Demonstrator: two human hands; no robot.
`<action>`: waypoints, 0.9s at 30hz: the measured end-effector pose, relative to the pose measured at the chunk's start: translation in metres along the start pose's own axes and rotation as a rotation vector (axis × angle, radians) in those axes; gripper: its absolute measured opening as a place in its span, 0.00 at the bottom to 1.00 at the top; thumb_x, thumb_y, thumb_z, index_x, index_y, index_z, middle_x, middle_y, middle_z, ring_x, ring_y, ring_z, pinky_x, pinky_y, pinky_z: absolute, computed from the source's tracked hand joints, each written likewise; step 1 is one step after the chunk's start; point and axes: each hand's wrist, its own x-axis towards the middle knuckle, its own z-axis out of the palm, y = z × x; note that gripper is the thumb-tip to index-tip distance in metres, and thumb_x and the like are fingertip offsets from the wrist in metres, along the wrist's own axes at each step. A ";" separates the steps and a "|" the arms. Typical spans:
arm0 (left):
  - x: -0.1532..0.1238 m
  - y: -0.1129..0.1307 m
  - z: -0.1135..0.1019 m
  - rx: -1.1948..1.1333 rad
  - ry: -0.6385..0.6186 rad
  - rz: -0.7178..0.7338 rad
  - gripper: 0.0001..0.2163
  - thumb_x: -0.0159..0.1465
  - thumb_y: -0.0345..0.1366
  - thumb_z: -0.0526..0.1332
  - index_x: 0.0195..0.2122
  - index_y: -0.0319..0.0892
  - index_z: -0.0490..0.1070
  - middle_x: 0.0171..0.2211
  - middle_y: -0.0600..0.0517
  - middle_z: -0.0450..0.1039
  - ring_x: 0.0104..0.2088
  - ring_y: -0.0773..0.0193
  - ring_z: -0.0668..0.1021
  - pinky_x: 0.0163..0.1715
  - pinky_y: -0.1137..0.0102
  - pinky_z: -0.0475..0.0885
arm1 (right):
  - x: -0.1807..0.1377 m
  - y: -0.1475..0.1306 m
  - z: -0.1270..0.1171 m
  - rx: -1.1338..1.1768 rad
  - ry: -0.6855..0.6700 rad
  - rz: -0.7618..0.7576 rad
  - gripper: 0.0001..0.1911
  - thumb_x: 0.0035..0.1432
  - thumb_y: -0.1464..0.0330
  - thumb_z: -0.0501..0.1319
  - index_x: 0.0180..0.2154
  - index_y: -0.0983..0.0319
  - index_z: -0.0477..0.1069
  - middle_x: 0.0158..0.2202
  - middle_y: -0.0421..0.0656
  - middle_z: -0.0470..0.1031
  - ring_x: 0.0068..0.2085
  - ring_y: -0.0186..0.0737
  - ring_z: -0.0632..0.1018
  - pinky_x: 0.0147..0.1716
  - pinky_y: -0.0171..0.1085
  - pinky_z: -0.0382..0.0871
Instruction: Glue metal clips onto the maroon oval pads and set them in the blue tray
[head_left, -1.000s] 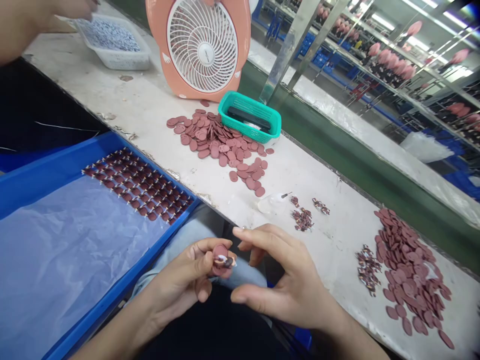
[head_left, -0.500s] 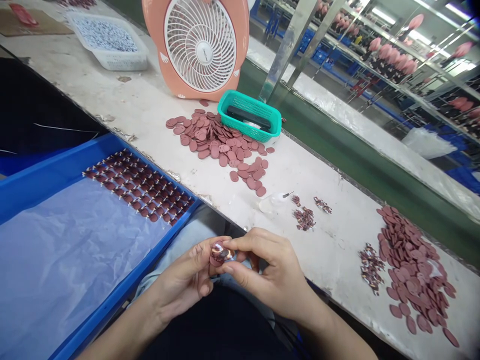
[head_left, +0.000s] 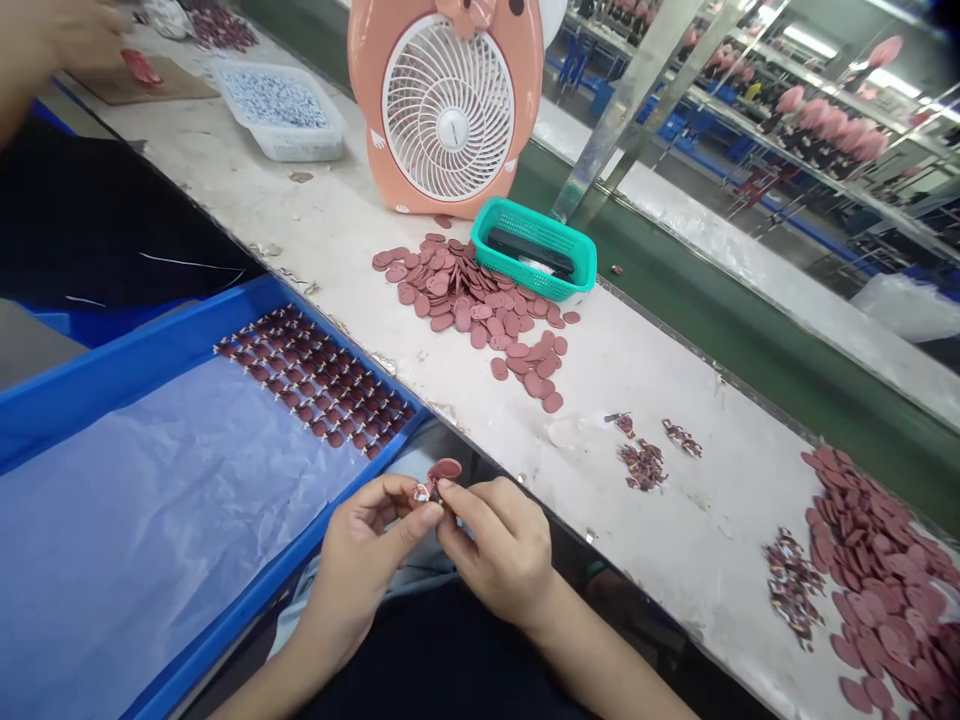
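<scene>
My left hand [head_left: 365,548] and my right hand [head_left: 498,545] meet over my lap, just below the bench edge. Both pinch one small dark red oval piece [head_left: 442,470] with a tiny patterned bit at its lower left. To their left a blue tray [head_left: 135,350] lined with clear plastic film holds neat rows of finished dark red pieces [head_left: 319,380]. On the white bench [head_left: 675,520] lies a heap of red oval pieces [head_left: 480,305], and small patterned bits [head_left: 641,465] lie beyond my right hand.
A pink desk fan [head_left: 448,105] and a green basket [head_left: 534,250] stand at the back. A second heap of red ovals [head_left: 885,585] lies far right, beside more patterned bits [head_left: 787,580]. A white tray of small parts [head_left: 281,100] sits far left, near another person's hand [head_left: 52,40].
My right hand closed in from open fingers to a pinch on the oval piece held by my left hand. The view shifted, and both hands now sit higher and further left.
</scene>
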 end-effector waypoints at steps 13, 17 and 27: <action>0.026 -0.005 -0.037 0.229 0.222 -0.035 0.16 0.48 0.49 0.73 0.30 0.44 0.75 0.28 0.53 0.74 0.24 0.65 0.73 0.15 0.76 0.63 | -0.001 -0.004 0.028 0.034 -0.090 -0.090 0.09 0.63 0.72 0.63 0.46 0.66 0.73 0.25 0.41 0.76 0.24 0.36 0.74 0.22 0.36 0.67; 0.053 -0.010 -0.086 0.457 0.364 -0.046 0.17 0.49 0.51 0.71 0.32 0.44 0.74 0.29 0.51 0.77 0.33 0.56 0.80 0.20 0.73 0.68 | -0.009 -0.005 0.009 0.084 -0.104 -0.143 0.10 0.62 0.73 0.63 0.46 0.67 0.73 0.24 0.41 0.75 0.23 0.34 0.71 0.20 0.36 0.64; 0.119 -0.027 -0.157 1.214 0.218 -0.154 0.09 0.64 0.40 0.66 0.39 0.40 0.76 0.37 0.50 0.79 0.38 0.57 0.80 0.41 0.58 0.76 | -0.033 0.016 -0.003 -0.004 -0.107 0.005 0.09 0.61 0.77 0.64 0.44 0.67 0.74 0.27 0.44 0.76 0.25 0.36 0.72 0.22 0.36 0.67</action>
